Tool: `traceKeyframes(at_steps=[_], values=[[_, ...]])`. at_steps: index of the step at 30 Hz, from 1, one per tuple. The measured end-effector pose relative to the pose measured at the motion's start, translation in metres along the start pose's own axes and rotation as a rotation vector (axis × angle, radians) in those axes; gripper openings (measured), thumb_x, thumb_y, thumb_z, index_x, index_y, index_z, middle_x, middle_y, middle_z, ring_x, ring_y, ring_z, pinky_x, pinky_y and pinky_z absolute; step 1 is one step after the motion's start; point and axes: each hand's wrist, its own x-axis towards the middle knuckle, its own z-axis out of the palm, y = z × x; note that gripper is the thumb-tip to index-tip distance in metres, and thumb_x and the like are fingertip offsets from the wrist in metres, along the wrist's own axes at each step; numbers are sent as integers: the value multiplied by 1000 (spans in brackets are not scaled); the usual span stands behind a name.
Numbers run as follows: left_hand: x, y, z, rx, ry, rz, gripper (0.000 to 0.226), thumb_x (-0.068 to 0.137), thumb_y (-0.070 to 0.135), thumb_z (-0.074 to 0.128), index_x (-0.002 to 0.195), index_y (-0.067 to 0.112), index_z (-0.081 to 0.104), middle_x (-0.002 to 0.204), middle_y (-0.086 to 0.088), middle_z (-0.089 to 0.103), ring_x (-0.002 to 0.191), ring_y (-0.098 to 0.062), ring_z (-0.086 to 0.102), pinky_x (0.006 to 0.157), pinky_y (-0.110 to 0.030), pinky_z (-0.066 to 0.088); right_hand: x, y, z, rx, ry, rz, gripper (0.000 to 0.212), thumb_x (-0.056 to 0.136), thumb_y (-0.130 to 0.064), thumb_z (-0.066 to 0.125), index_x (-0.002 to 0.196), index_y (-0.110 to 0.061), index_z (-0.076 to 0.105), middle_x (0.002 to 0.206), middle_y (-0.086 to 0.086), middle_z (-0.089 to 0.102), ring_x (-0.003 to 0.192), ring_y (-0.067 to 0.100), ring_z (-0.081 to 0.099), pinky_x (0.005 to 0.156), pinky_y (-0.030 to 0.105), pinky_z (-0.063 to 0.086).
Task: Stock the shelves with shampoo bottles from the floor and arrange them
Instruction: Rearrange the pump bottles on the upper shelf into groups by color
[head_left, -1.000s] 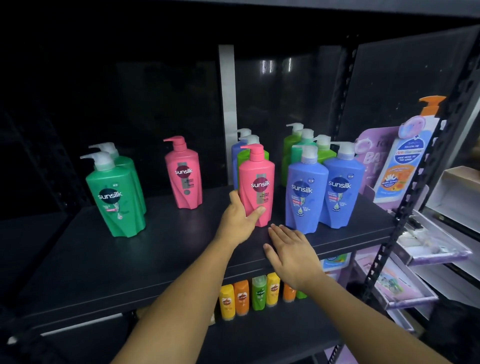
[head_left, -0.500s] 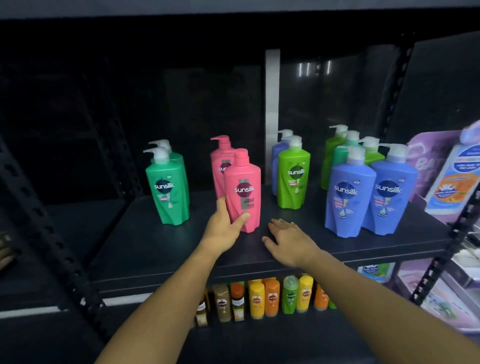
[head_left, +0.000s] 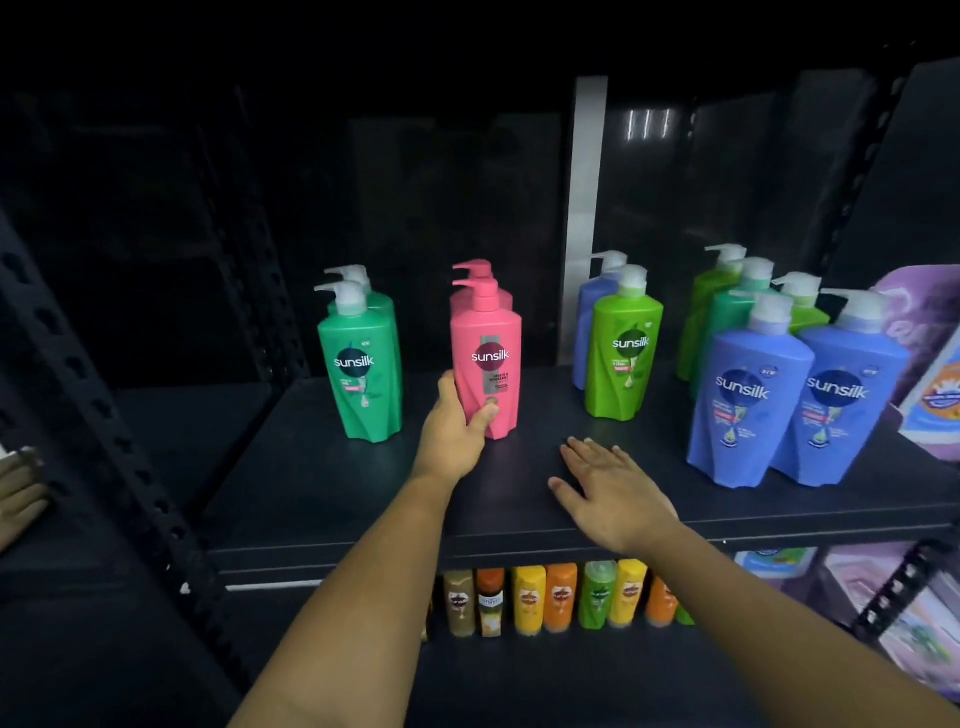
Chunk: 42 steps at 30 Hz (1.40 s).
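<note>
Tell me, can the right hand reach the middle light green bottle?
Probably yes: the right hand lies flat on the shelf, only bare shelf between it and the light green bottle. The left hand grips the pink bottle.

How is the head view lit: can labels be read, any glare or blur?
Head view: dim, background nearly black; label legible on the pink bottle in the left hand; glare streaks on the back panel; right-edge packs blurred, bent.

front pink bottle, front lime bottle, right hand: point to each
front pink bottle (head_left: 488, 358), head view, on its label
front lime bottle (head_left: 626, 345), head view, on its label
right hand (head_left: 618, 493), head view, on its back
</note>
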Motion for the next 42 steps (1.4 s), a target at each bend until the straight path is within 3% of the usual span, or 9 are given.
traceKeyframes(at_steps=[7, 16, 21, 27, 29, 32, 36, 42], values=[[4, -11, 1, 69, -3, 9, 59, 100, 17, 64, 149, 24, 34, 133, -1, 67, 120, -24, 64, 95, -25, 42, 1, 1, 1, 8, 14, 1, 68, 104, -58, 21, 162, -22, 18, 169, -6, 11, 156, 10, 5, 127, 33, 2], [5, -10, 4, 108, 1, 8, 53, 101, 27, 62, 148, 23, 36, 136, -3, 63, 122, -25, 61, 98, -31, 45, 1, 0, 0, 29, 29, 4, 69, 104, -59, 23, 162, -23, 19, 169, -7, 12, 156, 9, 6, 127, 33, 3], [1, -11, 3, 226, 98, 30, 58, 95, 40, 64, 146, 21, 42, 128, -6, 60, 118, -26, 58, 102, -45, 51, 0, 0, 1, 36, 46, 11, 69, 103, -60, 25, 161, -23, 22, 169, -7, 15, 155, 10, 9, 127, 34, 5], [-23, 2, 2, 363, 192, 107, 51, 98, 36, 62, 142, 13, 53, 129, -8, 61, 118, -26, 56, 100, -44, 50, -2, -2, 0, 45, 69, 15, 69, 102, -60, 26, 160, -22, 26, 168, -6, 19, 155, 11, 12, 127, 34, 6], [-36, 6, 4, 352, 117, 145, 38, 99, 34, 60, 133, 16, 60, 126, -2, 62, 115, -21, 58, 97, -39, 51, -3, -1, 0, 60, 87, 35, 70, 100, -62, 28, 159, -23, 29, 167, -7, 24, 154, 12, 15, 127, 36, 8], [-51, 9, 10, 372, -134, 233, 30, 101, 32, 60, 127, 19, 66, 127, 5, 63, 116, -14, 59, 99, -26, 45, -5, -1, 1, 110, 133, 85, 71, 96, -64, 36, 155, -24, 40, 162, -8, 34, 152, 13, 24, 126, 36, 12], [-61, 12, 19, 465, -411, 318, 48, 103, 39, 56, 147, 22, 56, 158, 7, 46, 144, -11, 42, 121, -24, 29, -2, 7, -7, 193, 150, 103, 62, 97, -51, 49, 150, -18, 49, 159, -1, 42, 148, 16, 33, 123, 31, 22], [-52, 25, 37, 676, -629, 312, 61, 110, 46, 34, 164, 18, 24, 172, 2, 14, 159, -11, 7, 129, -35, -1, -10, 44, -16, 0, -74, 67, 69, 104, -59, 24, 162, -22, 17, 169, -5, 13, 156, 15, 9, 126, 40, 9]])
